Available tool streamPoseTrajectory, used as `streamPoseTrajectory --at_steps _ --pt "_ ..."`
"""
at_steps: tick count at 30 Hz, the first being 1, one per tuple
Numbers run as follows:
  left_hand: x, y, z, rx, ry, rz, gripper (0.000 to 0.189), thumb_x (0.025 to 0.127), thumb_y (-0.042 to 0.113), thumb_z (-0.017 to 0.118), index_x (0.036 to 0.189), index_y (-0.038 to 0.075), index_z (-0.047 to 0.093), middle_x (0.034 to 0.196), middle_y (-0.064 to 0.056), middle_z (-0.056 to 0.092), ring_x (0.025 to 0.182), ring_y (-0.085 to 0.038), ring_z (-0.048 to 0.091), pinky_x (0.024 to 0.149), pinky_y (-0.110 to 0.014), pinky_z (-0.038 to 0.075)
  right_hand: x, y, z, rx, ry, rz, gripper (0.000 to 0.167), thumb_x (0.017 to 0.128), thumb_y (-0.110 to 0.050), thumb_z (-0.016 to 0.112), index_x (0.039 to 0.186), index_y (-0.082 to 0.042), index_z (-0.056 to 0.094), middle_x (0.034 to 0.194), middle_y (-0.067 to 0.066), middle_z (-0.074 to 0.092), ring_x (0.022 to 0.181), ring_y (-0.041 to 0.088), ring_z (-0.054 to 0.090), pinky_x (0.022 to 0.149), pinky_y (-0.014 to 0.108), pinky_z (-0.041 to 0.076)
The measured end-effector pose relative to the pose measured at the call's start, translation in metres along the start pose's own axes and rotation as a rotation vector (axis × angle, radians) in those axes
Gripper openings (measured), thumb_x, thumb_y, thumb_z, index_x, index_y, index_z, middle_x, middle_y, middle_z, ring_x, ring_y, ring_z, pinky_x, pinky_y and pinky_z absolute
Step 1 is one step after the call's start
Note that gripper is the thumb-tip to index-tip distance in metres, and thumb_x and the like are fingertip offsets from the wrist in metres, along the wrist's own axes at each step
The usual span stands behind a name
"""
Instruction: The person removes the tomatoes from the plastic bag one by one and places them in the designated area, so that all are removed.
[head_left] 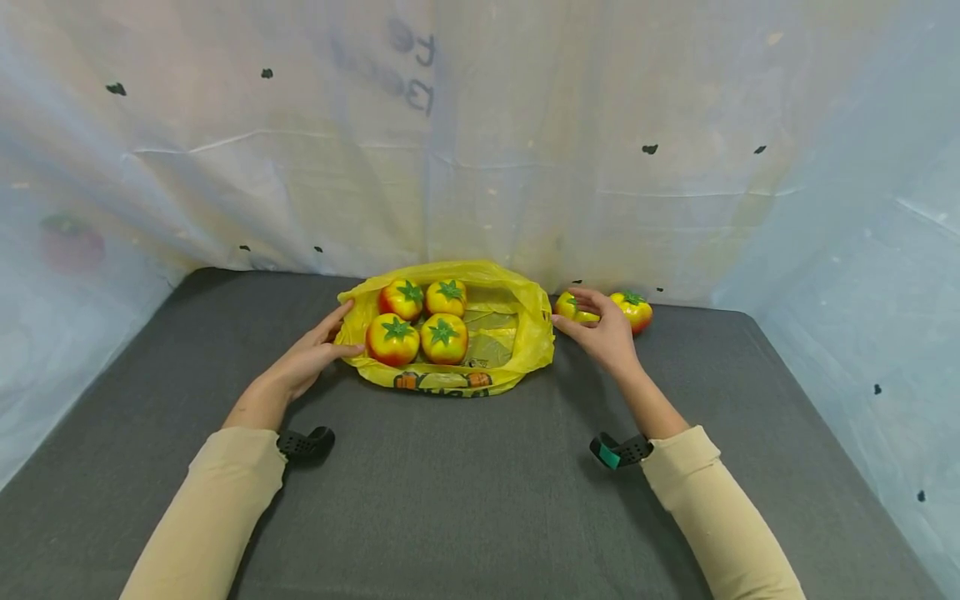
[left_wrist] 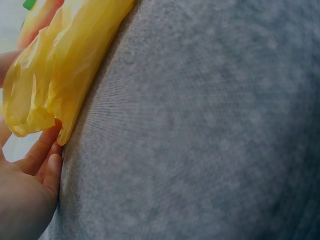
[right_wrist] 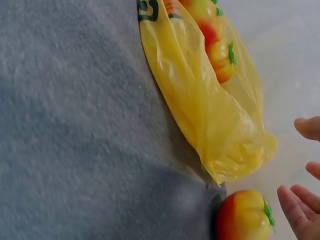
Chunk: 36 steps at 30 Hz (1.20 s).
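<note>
A yellow plastic bag point(head_left: 534, 333) lies with its mouth open upward. Several red-and-yellow tomatoes with green leafy tops, one of them a tomato point(head_left: 393, 340) at the front left, sit in its left half. My left hand point(head_left: 307, 354) holds the bag's left end, thumb at the rim and other fingers along the outside. Beyond the bag's right end, my right hand point(head_left: 603, 337) hovers over a loose tomato point(head_left: 567, 306), partly hiding it. In the right wrist view its fingers point(right_wrist: 295, 205) are spread beside a tomato point(right_wrist: 242, 217), apart from it.
A second loose tomato point(head_left: 632, 311) sits just right of my right hand, near the back edge of the dark grey table point(head_left: 465, 492). Translucent plastic sheeting point(head_left: 510, 167) hangs behind the table and along both sides.
</note>
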<state>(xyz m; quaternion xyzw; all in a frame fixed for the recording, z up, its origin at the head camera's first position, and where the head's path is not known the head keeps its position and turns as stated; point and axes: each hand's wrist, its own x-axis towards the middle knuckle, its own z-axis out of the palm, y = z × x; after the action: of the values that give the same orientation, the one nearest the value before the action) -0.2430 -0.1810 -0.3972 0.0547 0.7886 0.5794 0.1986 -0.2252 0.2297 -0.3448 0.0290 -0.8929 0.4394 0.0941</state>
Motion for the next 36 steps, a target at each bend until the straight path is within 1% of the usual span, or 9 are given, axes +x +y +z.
streamPoseTrajectory --at_steps 6,11,14,19,26,29,36 --pt "0.0 0.0 0.0 -0.006 0.001 0.001 0.091 0.096 0.024 0.059 0.153 0.035 -0.01 0.16 -0.014 -0.015 0.147 -0.038 -0.007 0.113 -0.065 0.003 -0.004 -0.005 0.008 0.013 -0.01 -0.005 0.057 0.086 -0.024 0.074 0.134 -0.004 0.053 0.136 0.018 0.052 0.124 0.032 0.05 0.097 0.048 0.047" --pt "0.001 -0.002 0.0 0.0 0.001 0.0 0.09 0.096 0.024 0.059 0.153 0.035 -0.01 0.16 -0.015 -0.015 0.147 -0.039 -0.006 0.112 -0.065 0.004 -0.008 -0.01 0.016 -0.007 -0.042 -0.012 0.057 0.086 -0.024 0.074 0.135 -0.005 0.053 0.137 0.016 0.05 0.123 0.033 0.05 0.094 0.046 0.05" --pt "0.0 -0.002 0.0 0.007 0.005 0.0 0.09 0.095 0.025 0.059 0.153 0.035 -0.01 0.16 -0.015 -0.015 0.147 -0.039 -0.007 0.112 -0.065 0.004 -0.009 -0.012 0.019 -0.005 -0.061 -0.029 0.057 0.086 -0.025 0.073 0.135 -0.006 0.053 0.138 0.015 0.049 0.124 0.034 0.05 0.093 0.046 0.05" --pt "-0.001 -0.001 -0.001 0.014 0.01 0.0 0.091 0.095 0.027 0.06 0.153 0.034 -0.009 0.16 -0.014 -0.015 0.147 -0.038 -0.007 0.112 -0.066 0.004 -0.01 -0.014 0.024 0.035 -0.088 -0.07 0.056 0.086 -0.022 0.073 0.135 -0.005 0.052 0.137 0.016 0.05 0.124 0.035 0.051 0.094 0.048 0.049" --pt "-0.002 -0.003 -0.002 -0.004 0.006 -0.004 0.093 0.093 0.032 0.062 0.154 0.034 -0.009 0.16 -0.013 -0.015 0.147 -0.037 -0.008 0.113 -0.065 0.003 -0.011 -0.019 0.034 0.021 -0.124 -0.105 0.056 0.086 -0.024 0.073 0.134 -0.004 0.053 0.135 0.015 0.053 0.121 0.032 0.054 0.093 0.045 0.051" --pt "-0.002 -0.003 -0.002 -0.004 0.007 -0.002 0.094 0.093 0.033 0.063 0.154 0.034 -0.008 0.16 -0.013 -0.014 0.147 -0.036 -0.007 0.113 -0.064 0.003 -0.011 -0.022 0.038 0.025 -0.137 -0.114 0.056 0.085 -0.024 0.074 0.134 -0.006 0.054 0.135 0.015 0.052 0.121 0.031 0.054 0.092 0.044 0.051" --pt "-0.002 -0.001 -0.002 -0.012 0.003 -0.001 0.093 0.094 0.032 0.062 0.154 0.033 -0.008 0.16 -0.012 -0.016 0.147 -0.036 -0.009 0.113 -0.063 0.003 -0.011 -0.028 0.05 0.062 -0.169 -0.147 0.053 0.085 -0.021 0.074 0.133 -0.007 0.055 0.133 0.015 0.053 0.121 0.035 0.054 0.091 0.044 0.052"
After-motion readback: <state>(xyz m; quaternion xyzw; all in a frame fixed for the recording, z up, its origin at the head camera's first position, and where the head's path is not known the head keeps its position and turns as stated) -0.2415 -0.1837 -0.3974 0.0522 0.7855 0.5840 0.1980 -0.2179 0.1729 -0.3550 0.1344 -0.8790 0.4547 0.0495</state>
